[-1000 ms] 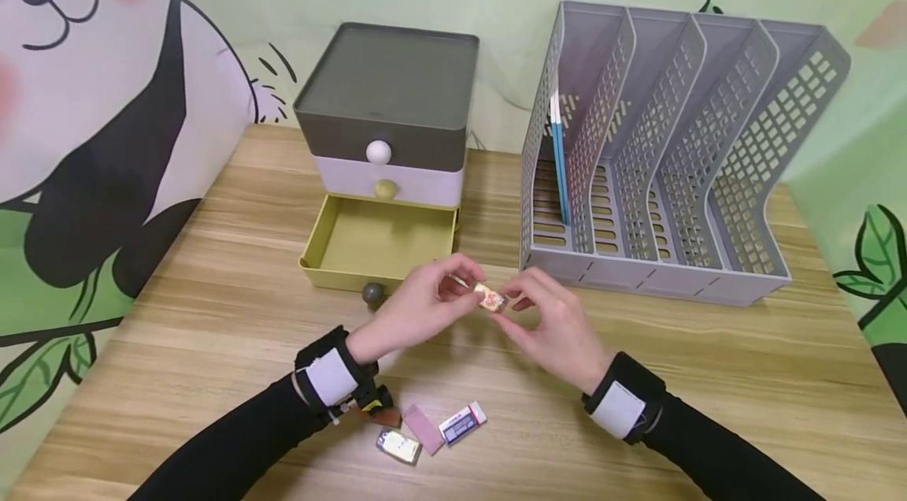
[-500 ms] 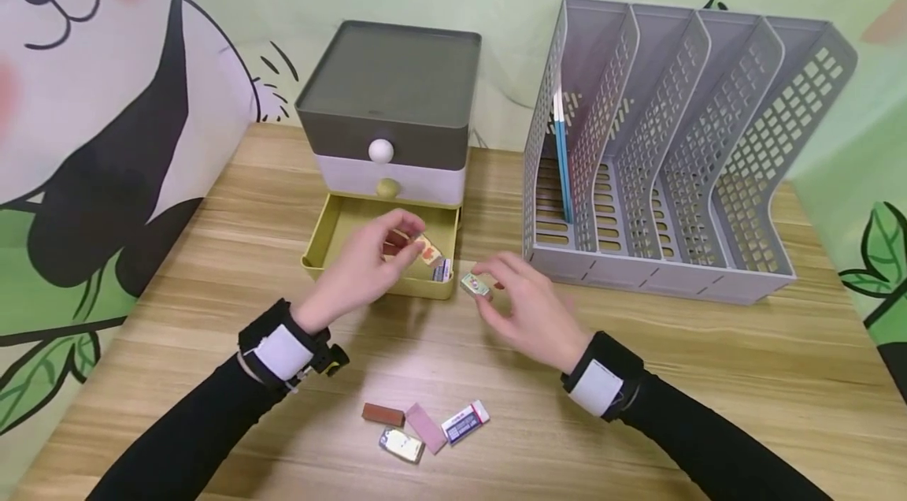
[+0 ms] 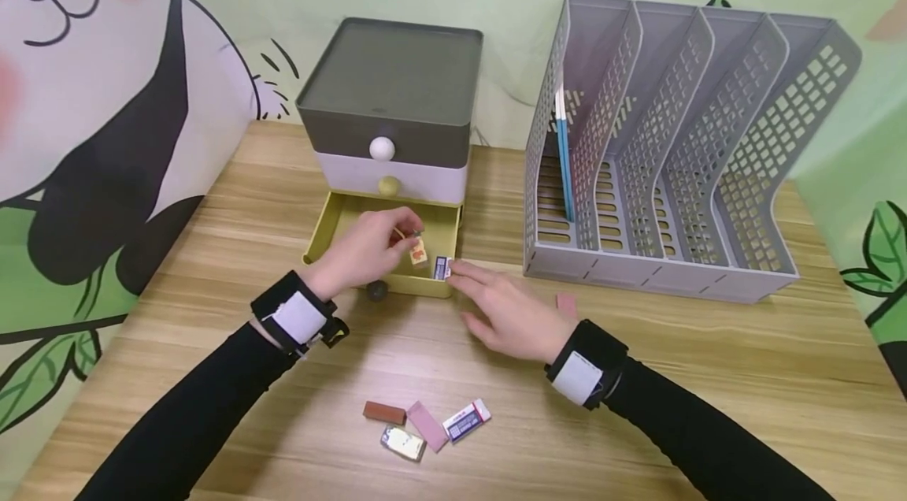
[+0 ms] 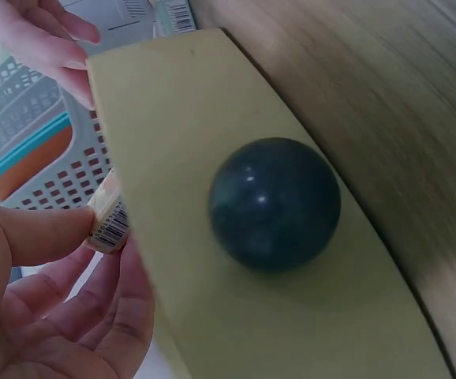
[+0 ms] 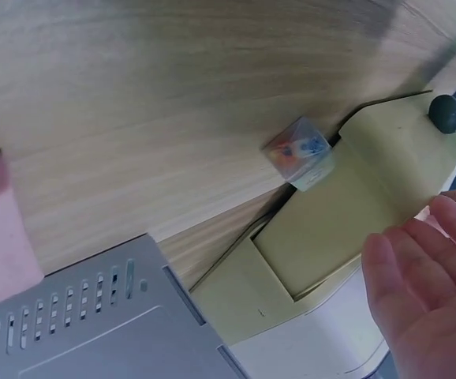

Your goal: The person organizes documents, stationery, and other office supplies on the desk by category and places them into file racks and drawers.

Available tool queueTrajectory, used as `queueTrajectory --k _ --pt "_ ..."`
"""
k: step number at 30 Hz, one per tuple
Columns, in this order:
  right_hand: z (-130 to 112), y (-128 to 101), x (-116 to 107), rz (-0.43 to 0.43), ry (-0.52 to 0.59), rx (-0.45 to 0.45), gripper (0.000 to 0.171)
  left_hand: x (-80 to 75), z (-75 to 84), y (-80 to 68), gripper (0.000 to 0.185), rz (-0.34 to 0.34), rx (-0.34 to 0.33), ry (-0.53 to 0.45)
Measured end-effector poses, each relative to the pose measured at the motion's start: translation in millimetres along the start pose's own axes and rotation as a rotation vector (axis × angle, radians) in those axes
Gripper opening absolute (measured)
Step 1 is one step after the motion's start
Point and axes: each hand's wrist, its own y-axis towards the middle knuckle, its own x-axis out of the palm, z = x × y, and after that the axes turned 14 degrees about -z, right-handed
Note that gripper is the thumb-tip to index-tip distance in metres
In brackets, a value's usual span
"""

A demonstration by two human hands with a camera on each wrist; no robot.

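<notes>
I see the left hand [image 3: 361, 249] come to the yellow drawer [image 3: 418, 286], pinching a patterned eraser [image 3: 418, 254], while to its right the right hand [image 3: 506, 312], fingers loose, has released a printed block [image 5: 297, 154] beneath it, outside, so putting-away seems unfinished.

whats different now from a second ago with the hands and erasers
The left hand carried the orange-printed eraser left and forward into the open yellow drawer. The right hand moved left to the drawer's right side, letting go of its eraser; a wrapped eraser, probably that one, shows beside the drawer. The drawer unit and gray file holder stayed put.
</notes>
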Motion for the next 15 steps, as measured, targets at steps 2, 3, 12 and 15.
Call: queueTrajectory --k 2,3,12,15 --pt "1 0 0 -0.008 0.0 0.002 0.05 1.1 -1.1 3.2 0.018 -0.025 -0.018 -0.009" --pt "1 0 -1 -0.013 0.0 0.005 0.05 1.5 -1.4 4.6 0.018 -0.041 -0.029 -0.019" --pt "1 0 -2 -0.03 -0.023 0.014 0.048 13.5 -14.0 16.0 0.019 -0.197 -0.084 0.052" --pt "1 -1 -3 -0.028 -0.021 0.013 0.048 17.4 -16.9 18.1 0.021 -0.18 -0.095 0.055"
